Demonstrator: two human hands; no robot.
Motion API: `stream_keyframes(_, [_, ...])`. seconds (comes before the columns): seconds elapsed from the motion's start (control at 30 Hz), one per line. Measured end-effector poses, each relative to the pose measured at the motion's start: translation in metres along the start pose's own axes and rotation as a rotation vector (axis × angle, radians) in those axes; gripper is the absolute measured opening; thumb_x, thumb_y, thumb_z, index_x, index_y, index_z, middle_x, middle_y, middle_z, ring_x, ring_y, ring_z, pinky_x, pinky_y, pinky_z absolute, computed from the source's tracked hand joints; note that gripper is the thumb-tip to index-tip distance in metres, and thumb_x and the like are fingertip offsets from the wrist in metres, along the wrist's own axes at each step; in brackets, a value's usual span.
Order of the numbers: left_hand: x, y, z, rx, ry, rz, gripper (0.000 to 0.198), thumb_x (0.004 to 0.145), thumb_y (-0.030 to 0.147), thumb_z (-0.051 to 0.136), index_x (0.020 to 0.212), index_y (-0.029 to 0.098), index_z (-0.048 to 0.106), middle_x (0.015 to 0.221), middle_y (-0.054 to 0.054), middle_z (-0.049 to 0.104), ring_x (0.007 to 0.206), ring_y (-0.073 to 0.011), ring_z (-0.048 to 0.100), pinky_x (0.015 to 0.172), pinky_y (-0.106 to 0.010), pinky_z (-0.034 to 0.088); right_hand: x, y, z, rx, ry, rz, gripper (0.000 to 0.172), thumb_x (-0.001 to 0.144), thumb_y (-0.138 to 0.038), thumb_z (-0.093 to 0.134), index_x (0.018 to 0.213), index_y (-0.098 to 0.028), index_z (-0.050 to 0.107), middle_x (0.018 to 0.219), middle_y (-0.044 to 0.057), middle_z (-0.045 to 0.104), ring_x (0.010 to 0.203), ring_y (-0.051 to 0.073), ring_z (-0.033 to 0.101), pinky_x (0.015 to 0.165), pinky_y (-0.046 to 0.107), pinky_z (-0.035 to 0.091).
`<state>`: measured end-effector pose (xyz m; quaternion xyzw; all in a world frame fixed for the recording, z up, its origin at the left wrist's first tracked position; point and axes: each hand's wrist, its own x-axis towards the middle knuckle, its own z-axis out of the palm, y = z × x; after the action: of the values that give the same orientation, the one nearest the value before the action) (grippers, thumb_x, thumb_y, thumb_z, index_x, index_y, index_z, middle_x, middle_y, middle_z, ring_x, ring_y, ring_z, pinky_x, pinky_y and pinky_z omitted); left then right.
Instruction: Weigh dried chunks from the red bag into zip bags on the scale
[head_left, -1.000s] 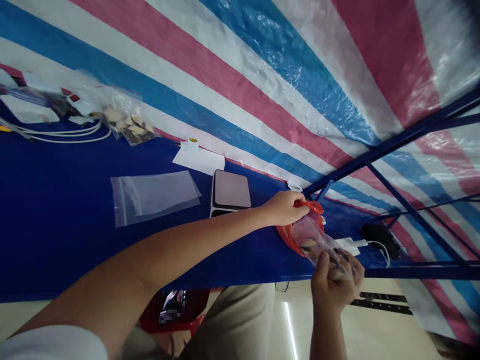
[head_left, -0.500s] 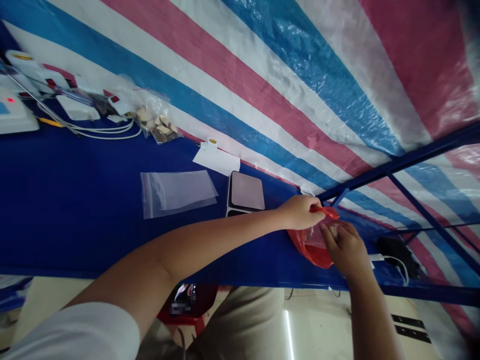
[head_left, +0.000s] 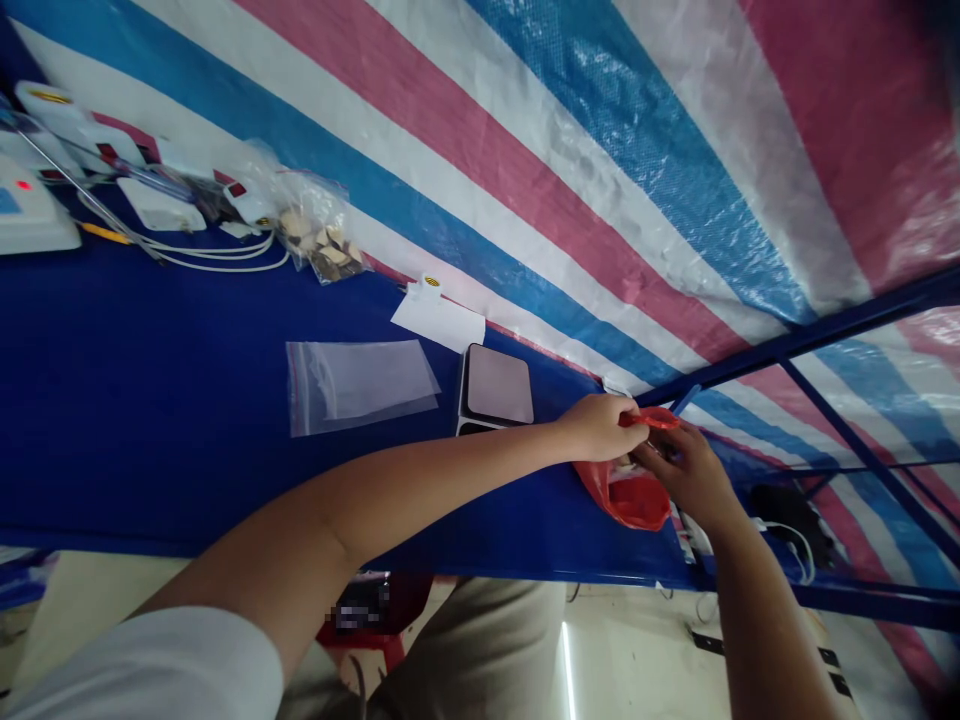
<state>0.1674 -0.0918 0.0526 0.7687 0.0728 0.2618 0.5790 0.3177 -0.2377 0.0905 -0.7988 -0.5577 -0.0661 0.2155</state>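
No legible lettering, numbers or signs

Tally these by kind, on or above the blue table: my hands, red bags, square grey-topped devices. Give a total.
Hands: 2, the left hand and right hand
Red bag: 1
Square grey-topped device: 1
Total: 4

The fingertips of the person's right hand [head_left: 694,485] are concealed at the mouth of the red bag [head_left: 641,508], near the front edge of the table [head_left: 187,400]; whether they hold anything cannot be told. The bag's contents are largely obscured. The left forearm [head_left: 450,466] covers the near part of the box [head_left: 499,387]. Toward the rear left corner, the white device [head_left: 34,225] is cut off by the picture's edge. Below the front edge, the screen [head_left: 361,605] is blurred beyond reading.
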Motion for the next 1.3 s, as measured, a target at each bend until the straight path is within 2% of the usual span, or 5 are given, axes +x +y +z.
stream_keyframes(0.1, [0.000,-0.002,0.000,-0.015,-0.004,-0.017,0.014,0.086,0.031,0.055,0.083,0.019,0.062,0.083,-0.002,0.070,0.080,-0.0165,0.064,0.070,-0.028,0.044,-0.006,0.005,0.001,-0.068,-0.027,-0.023,0.047,0.082,-0.062,0.063,0.104,-0.022,0.076,0.108,0.012,0.067,0.095,0.028,0.064,0.082,0.044,0.051])
stream_keyframes(0.33, [-0.002,0.000,0.000,0.004,0.017,-0.026,0.016,0.087,0.033,0.056,0.078,0.019,0.061,0.083,-0.002,0.070,0.080,-0.0160,0.063,0.073,-0.028,0.045,-0.007,0.008,0.007,-0.160,0.054,-0.091,0.037,0.089,-0.051,0.054,0.093,-0.021,0.076,0.100,0.012,0.071,0.090,0.027,0.066,0.084,0.045,0.054])
stream_keyframes(0.53, [-0.002,0.001,0.001,-0.005,0.010,-0.031,0.017,0.087,0.034,0.055,0.079,0.019,0.060,0.084,-0.001,0.069,0.080,-0.0152,0.062,0.071,-0.027,0.043,-0.003,0.001,0.006,-0.265,0.090,-0.126,0.036,0.092,-0.045,0.049,0.094,-0.020,0.076,0.097,0.011,0.074,0.084,0.025,0.069,0.077,0.038,0.053])
stream_keyframes(0.8, [0.000,0.000,-0.001,-0.020,0.017,-0.026,0.017,0.086,0.033,0.055,0.077,0.020,0.059,0.080,-0.001,0.069,0.077,-0.0155,0.062,0.068,-0.028,0.042,-0.004,-0.006,0.006,-0.378,0.127,0.007,0.037,0.089,-0.047,0.055,0.095,-0.020,0.079,0.078,0.010,0.076,0.067,0.023,0.069,0.061,0.030,0.047])
stream_keyframes(1.3, [0.004,-0.003,0.005,-0.160,0.114,0.020,0.017,0.089,0.035,0.055,0.086,0.020,0.060,0.088,-0.001,0.067,0.085,-0.0148,0.061,0.081,-0.028,0.046,0.003,-0.021,-0.022,-0.484,0.168,-0.038,0.036,0.092,-0.043,0.054,0.101,-0.018,0.078,0.081,0.011,0.077,0.071,0.026,0.072,0.065,0.033,0.049])
